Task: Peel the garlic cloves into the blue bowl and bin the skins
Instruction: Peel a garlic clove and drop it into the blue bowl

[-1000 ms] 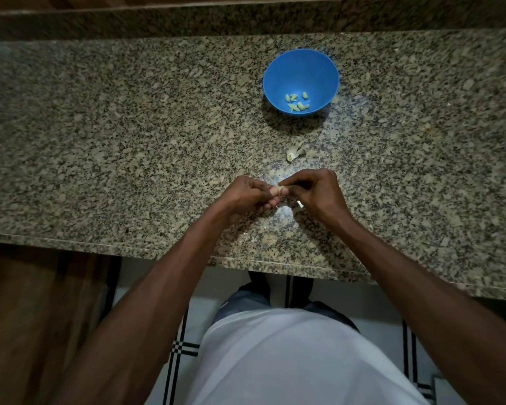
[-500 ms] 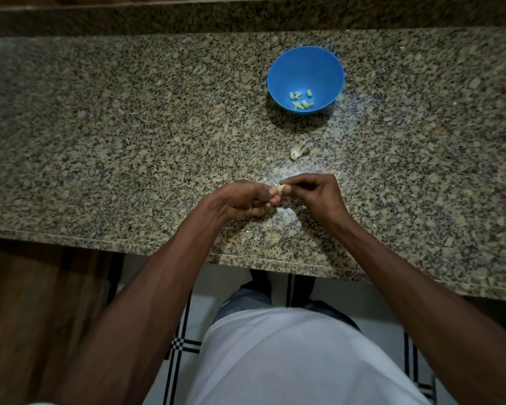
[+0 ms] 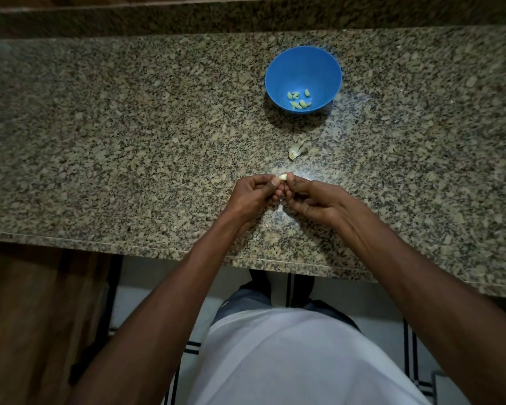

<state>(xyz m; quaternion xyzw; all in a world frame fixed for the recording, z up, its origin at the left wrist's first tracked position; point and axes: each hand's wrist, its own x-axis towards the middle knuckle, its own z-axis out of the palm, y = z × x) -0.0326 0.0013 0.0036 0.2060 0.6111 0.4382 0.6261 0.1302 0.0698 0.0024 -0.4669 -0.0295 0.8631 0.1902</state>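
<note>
Just short of the blue bowl (image 3: 303, 68), on the near side of the table (image 3: 129, 141), a garlic clove (image 3: 283, 177) was pinched between left hand (image 3: 253, 197) and right hand (image 3: 316, 204), fingers of both curled round it. Peeled cloves (image 3: 300, 100) were seen inside the bowl. A loose clove (image 3: 295, 150) was left between bowl and hands.

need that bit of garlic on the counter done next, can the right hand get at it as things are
Probably yes, once freed. The garlic piece lies in the open just beyond the right hand, nothing between, but that hand and the left hand are both pinching a clove.
</note>
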